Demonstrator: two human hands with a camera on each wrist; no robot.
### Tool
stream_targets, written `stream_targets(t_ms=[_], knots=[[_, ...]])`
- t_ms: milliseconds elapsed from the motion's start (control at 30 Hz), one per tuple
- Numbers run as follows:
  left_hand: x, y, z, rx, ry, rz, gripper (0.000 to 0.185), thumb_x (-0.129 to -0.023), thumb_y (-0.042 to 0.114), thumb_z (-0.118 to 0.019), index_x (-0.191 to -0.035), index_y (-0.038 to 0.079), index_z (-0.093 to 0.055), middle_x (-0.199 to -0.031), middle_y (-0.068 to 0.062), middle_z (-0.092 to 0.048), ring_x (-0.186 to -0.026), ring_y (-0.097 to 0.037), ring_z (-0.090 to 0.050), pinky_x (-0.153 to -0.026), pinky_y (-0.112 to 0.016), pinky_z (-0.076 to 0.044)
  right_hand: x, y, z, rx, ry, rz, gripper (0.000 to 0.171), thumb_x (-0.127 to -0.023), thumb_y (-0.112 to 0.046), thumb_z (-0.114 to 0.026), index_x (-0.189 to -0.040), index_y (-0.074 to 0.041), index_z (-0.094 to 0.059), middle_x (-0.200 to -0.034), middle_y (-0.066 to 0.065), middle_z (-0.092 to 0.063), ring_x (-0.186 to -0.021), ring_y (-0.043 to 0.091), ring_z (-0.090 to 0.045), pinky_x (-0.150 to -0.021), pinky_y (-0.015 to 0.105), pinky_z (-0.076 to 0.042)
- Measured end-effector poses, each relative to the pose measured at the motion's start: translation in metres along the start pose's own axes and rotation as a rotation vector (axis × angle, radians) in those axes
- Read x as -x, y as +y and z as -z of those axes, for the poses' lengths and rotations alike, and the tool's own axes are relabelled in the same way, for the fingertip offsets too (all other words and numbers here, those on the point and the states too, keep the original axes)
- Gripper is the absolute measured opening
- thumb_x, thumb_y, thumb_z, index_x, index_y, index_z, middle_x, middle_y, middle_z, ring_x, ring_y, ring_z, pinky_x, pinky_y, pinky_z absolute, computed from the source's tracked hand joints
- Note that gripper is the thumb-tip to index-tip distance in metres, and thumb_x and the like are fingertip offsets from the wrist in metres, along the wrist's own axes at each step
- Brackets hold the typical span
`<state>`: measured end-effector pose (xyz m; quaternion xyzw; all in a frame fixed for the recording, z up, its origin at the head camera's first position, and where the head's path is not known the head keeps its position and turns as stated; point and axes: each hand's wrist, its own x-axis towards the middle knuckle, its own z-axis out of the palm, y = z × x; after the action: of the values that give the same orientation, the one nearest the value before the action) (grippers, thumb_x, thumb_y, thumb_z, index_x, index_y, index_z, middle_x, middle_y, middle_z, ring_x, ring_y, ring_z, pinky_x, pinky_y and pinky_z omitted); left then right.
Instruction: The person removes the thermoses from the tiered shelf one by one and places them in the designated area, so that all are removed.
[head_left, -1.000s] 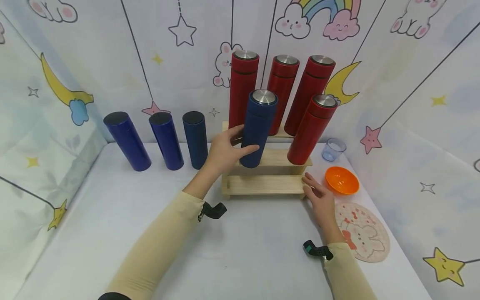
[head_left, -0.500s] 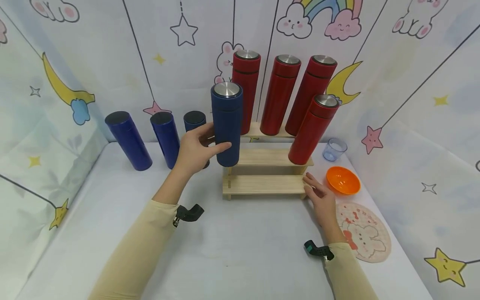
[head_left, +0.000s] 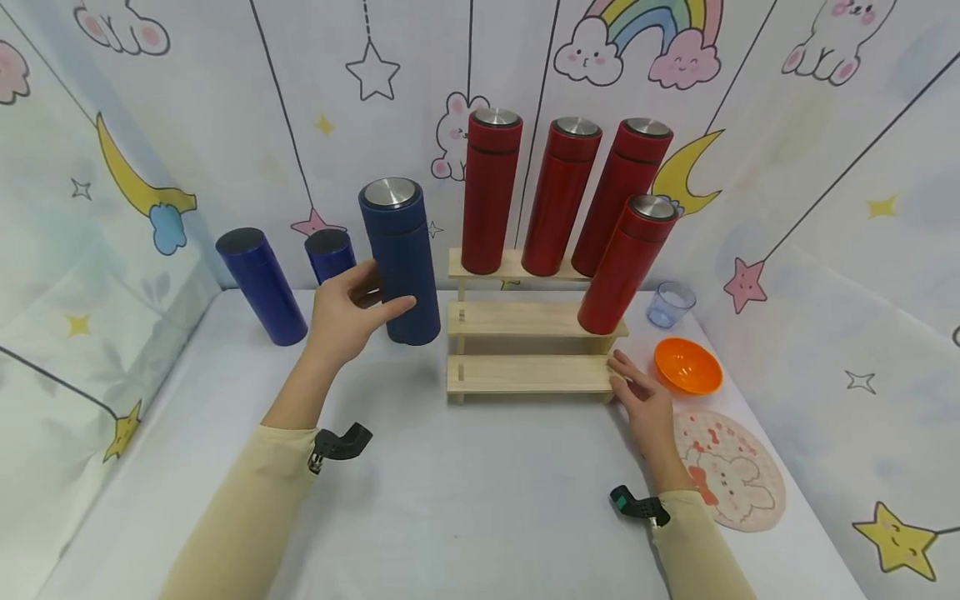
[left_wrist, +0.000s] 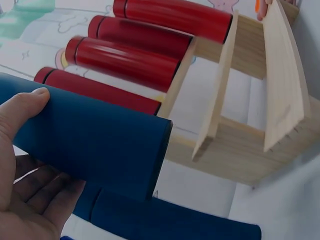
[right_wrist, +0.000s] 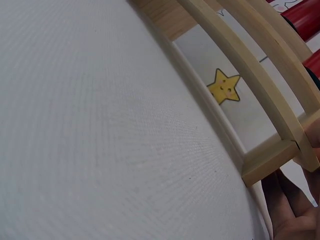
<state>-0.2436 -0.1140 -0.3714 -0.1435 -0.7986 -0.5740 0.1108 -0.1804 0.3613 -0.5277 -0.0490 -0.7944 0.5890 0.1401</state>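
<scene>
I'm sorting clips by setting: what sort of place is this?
Probably a staged tabletop set: a cartoon-printed backdrop behind and beside a white table, where a tiered wooden rack holds red bottles.

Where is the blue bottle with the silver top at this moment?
In the head view, the silver-topped blue bottle is in the left hand, just left of the wooden rack; a dark-topped blue bottle stands farther left.

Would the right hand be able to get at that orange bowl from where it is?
Probably yes: the right hand is touching the right end of the wooden rack, close to the orange bowl, and the head view shows nothing between hand and bowl.
</scene>
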Motion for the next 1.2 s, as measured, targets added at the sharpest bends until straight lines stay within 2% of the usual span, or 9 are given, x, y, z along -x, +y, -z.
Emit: stream_targets(t_ms=[200, 400, 633, 800, 933, 1200], knots=[[0.009, -0.016, 0.01, -0.015, 0.008, 0.042, 0.07, -0.094, 0.031, -0.089, -0.154, 0.009, -0.061, -0.143, -0.015, -0.069, -0.129, -0.033, -0.068, -0.112, -0.048, -0.053, -0.002, -0.003, 0.0, -0.023, 0.011, 0.028, 0.038, -0.107, -0.024, -0.073, -0.143, -0.009, -0.072, -0.157, 0.001, -0.059, -0.15, 0.014, -0.048, -0.112, 0.013, -0.041], [0.018, -0.041, 0.017, -0.018, -0.014, 0.073, 0.074, -0.094, 0.03, -0.09, -0.156, 0.006, -0.058, -0.143, -0.017, -0.068, -0.129, -0.034, -0.068, -0.112, -0.046, -0.053, -0.001, -0.005, -0.001, -0.031, -0.009, 0.004, 0.039, -0.107, -0.024, -0.074, -0.144, -0.009, -0.072, -0.159, 0.001, -0.058, -0.151, 0.016, -0.047, -0.109, 0.012, -0.044], [0.025, -0.064, 0.015, 0.0, -0.075, 0.079, 0.077, -0.092, 0.03, -0.092, -0.155, 0.002, -0.057, -0.142, -0.019, -0.068, -0.128, -0.037, -0.068, -0.11, -0.047, -0.054, 0.001, -0.005, 0.001, -0.026, -0.002, 0.0, 0.039, -0.108, -0.024, -0.072, -0.144, -0.009, -0.071, -0.159, 0.002, -0.057, -0.152, 0.015, -0.047, -0.11, 0.012, -0.043], [0.027, -0.077, 0.013, -0.004, -0.082, 0.115, 0.078, -0.092, 0.031, -0.092, -0.155, 0.002, -0.057, -0.143, -0.019, -0.067, -0.13, -0.036, -0.066, -0.112, -0.048, -0.053, 0.0, -0.005, 0.002, -0.033, 0.004, -0.003, 0.039, -0.108, -0.023, -0.073, -0.144, -0.009, -0.071, -0.159, 0.001, -0.058, -0.15, 0.016, -0.048, -0.108, 0.013, -0.045], [0.028, -0.084, 0.014, -0.007, -0.087, 0.118, 0.078, -0.092, 0.031, -0.091, -0.155, 0.002, -0.057, -0.145, -0.02, -0.066, -0.133, -0.037, -0.064, -0.115, -0.049, -0.051, -0.002, -0.004, 0.0, -0.035, 0.001, -0.011, 0.04, -0.108, -0.023, -0.073, -0.146, -0.01, -0.07, -0.16, 0.0, -0.057, -0.151, 0.015, -0.047, -0.108, 0.012, -0.045], [0.035, -0.102, 0.014, -0.03, -0.125, 0.186, 0.083, -0.092, 0.035, -0.091, -0.157, 0.0, -0.054, -0.148, -0.021, -0.063, -0.135, -0.037, -0.062, -0.115, -0.046, -0.05, 0.0, -0.002, -0.003, -0.051, 0.004, -0.01, 0.038, -0.107, -0.021, -0.073, -0.144, -0.008, -0.071, -0.159, 0.002, -0.057, -0.15, 0.016, -0.049, -0.106, 0.013, -0.047]])
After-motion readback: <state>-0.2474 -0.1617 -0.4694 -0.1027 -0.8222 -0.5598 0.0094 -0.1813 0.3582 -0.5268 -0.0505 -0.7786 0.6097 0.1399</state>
